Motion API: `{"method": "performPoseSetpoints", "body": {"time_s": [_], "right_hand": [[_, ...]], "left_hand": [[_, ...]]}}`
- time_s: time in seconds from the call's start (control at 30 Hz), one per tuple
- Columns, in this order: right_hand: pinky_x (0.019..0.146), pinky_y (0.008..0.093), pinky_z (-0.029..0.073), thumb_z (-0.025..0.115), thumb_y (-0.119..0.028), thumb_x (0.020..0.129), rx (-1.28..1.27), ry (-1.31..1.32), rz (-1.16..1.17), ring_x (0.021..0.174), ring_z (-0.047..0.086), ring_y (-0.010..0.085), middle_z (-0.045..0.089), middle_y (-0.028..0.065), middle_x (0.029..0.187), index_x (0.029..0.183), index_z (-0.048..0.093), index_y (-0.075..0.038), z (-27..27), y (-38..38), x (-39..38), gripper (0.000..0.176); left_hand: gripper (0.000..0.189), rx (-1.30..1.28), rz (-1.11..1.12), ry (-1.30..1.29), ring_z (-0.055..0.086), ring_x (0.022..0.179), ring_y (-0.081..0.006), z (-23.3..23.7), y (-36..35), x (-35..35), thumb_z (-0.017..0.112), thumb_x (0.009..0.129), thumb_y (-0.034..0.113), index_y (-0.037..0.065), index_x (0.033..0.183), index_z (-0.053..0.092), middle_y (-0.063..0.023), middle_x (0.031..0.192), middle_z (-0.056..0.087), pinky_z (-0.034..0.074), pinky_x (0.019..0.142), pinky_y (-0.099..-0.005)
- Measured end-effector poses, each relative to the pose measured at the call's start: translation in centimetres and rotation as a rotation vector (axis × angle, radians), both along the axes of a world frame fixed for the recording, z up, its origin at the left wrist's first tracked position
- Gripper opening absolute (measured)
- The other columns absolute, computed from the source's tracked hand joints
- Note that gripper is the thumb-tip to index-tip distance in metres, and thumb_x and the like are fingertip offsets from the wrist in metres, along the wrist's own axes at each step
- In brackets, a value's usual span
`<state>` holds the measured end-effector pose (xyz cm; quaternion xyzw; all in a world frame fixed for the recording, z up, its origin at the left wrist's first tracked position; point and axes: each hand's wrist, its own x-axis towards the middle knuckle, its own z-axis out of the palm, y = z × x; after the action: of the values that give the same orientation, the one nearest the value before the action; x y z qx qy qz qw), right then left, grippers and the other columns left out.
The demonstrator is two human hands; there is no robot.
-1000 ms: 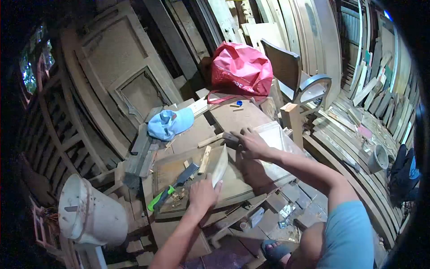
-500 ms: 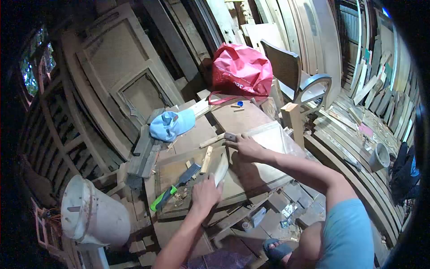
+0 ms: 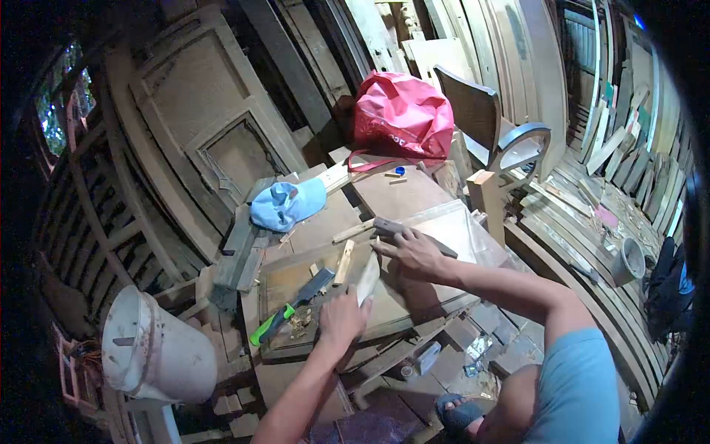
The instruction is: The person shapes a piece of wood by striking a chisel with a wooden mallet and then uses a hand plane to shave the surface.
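Observation:
My left hand (image 3: 343, 317) is closed round the lower end of a pale, flat piece of wood (image 3: 369, 277), which points up and away from me. My right hand (image 3: 416, 255) grips a dark wooden bar (image 3: 436, 246) lying slantwise over the panel; its fingers reach toward the tip of the pale piece. Left of my left hand, a chisel with a green and black handle (image 3: 272, 325) rests among shavings (image 3: 301, 323) on the framed wooden panel (image 3: 384, 323). A short light wood strip (image 3: 343, 262) lies just beyond the chisel blade.
A blue cap (image 3: 287, 206) and a pink bag (image 3: 404, 117) sit at the far side. A white bucket (image 3: 157, 348) stands at the left, a chair (image 3: 481, 111) at the back right. A grey bucket (image 3: 627, 260) and stacked planks (image 3: 569, 270) are on the right.
My right hand has shifted slightly right, and more of the dark bar shows beside and behind it. My left hand stays closed round the pale piece. The view has moved slightly.

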<state>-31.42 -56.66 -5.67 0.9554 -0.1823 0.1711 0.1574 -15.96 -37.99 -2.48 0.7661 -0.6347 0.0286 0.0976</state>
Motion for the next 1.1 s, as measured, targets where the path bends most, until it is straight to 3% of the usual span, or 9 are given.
{"method": "performPoseSetpoints", "body": {"time_s": [0.07,0.1,0.27,0.4,0.67,0.87,0.9,1.0,1.1], "right_hand": [[0.084,0.0449,0.042,0.047,-0.02,0.087,-0.045,-0.187,0.087,0.102,0.051,0.0335,0.055,0.0174,0.116,0.148,0.021,-0.029,0.0,0.7,0.1,0.067],[0.084,0.0463,0.044,0.045,-0.018,0.089,0.064,0.116,-0.012,0.1,0.053,0.0337,0.056,0.0169,0.112,0.148,0.019,-0.028,0.7,1.1,-0.2,0.066],[0.077,0.0434,0.047,0.046,-0.016,0.089,0.109,0.218,-0.023,0.097,0.054,0.0338,0.055,0.0182,0.106,0.149,0.013,-0.027,0.5,1.8,-0.1,0.07],[0.076,0.044,0.046,0.048,-0.016,0.087,0.178,0.227,0.005,0.096,0.054,0.0344,0.055,0.0189,0.107,0.147,0.023,-0.029,1.4,2.4,-0.2,0.066],[0.09,0.0422,0.043,0.049,-0.022,0.086,0.402,0.412,0.094,0.115,0.046,0.0366,0.049,0.0202,0.12,0.146,0.024,-0.038,4.7,4.9,-0.6,0.066],[0.083,0.041,0.046,0.053,-0.021,0.084,0.138,0.224,0.039,0.109,0.051,0.0347,0.052,0.0192,0.116,0.145,0.025,-0.038,-2.4,0.0,0.5,0.069],[0.081,0.0438,0.046,0.055,-0.02,0.082,0.275,0.309,0.024,0.104,0.053,0.0343,0.053,0.0199,0.114,0.143,0.031,-0.036,1.7,1.9,0.5,0.068],[0.078,0.0398,0.046,0.051,-0.025,0.081,0.064,0.094,-0.004,0.098,0.052,0.0324,0.053,0.0163,0.109,0.139,0.041,-0.037,1.4,1.6,0.6,0.06],[0.079,0.0409,0.045,0.05,-0.022,0.081,0.146,0.095,-0.015,0.096,0.053,0.0322,0.057,0.0137,0.107,0.137,0.044,-0.036,2.3,1.4,1.1,0.058]], "left_hand": [[0.043,0.006,-0.004,0.007,0.065,0.064,-0.0391,0.0,0.0,0.0,0.054,0.088,0.044,0.001,0.095,0.057,-0.0225,0.069,0.064,0.052,0.059,-0.0491],[0.043,-0.008,0.001,0.008,0.065,0.065,-0.0391,0.0,0.1,0.0,0.055,0.088,0.043,0.001,0.095,0.057,-0.0226,0.069,0.064,0.052,0.059,-0.0491],[0.043,-0.037,0.007,0.035,0.065,0.065,-0.0394,-0.7,-0.3,0.5,0.058,0.085,0.043,0.001,0.09,0.059,-0.0232,0.071,0.064,0.052,0.06,-0.0491],[0.043,0.006,0.025,0.073,0.065,0.066,-0.0399,-0.3,-0.3,0.5,0.059,0.085,0.044,0.001,0.09,0.059,-0.0239,0.071,0.064,0.052,0.061,-0.0495],[0.045,0.013,0.037,0.085,0.065,0.07,-0.041,-0.7,-0.6,0.5,0.058,0.085,0.046,0.001,0.091,0.058,-0.0243,0.073,0.064,0.051,0.065,-0.0512],[0.045,0.017,0.038,0.126,0.065,0.074,-0.0414,-1.6,-0.7,1.0,0.056,0.086,0.044,0.0,0.097,0.057,-0.0252,0.076,0.065,0.052,0.067,-0.0491],[0.045,0.017,0.04,0.126,0.065,0.074,-0.0414,-1.4,-0.7,0.9,0.056,0.086,0.044,0.0,0.097,0.057,-0.0252,0.076,0.065,0.052,0.067,-0.0491],[0.046,0.028,0.035,0.092,0.065,0.073,-0.0414,-0.6,-0.5,0.8,0.056,0.085,0.044,-0.001,0.096,0.057,-0.0252,0.076,0.065,0.052,0.067,-0.0492],[0.047,0.05,0.067,0.099,0.065,0.073,-0.0412,-0.3,-0.5,0.6,0.056,0.086,0.044,-0.001,0.097,0.057,-0.0254,0.077,0.065,0.052,0.068,-0.0494]]}}
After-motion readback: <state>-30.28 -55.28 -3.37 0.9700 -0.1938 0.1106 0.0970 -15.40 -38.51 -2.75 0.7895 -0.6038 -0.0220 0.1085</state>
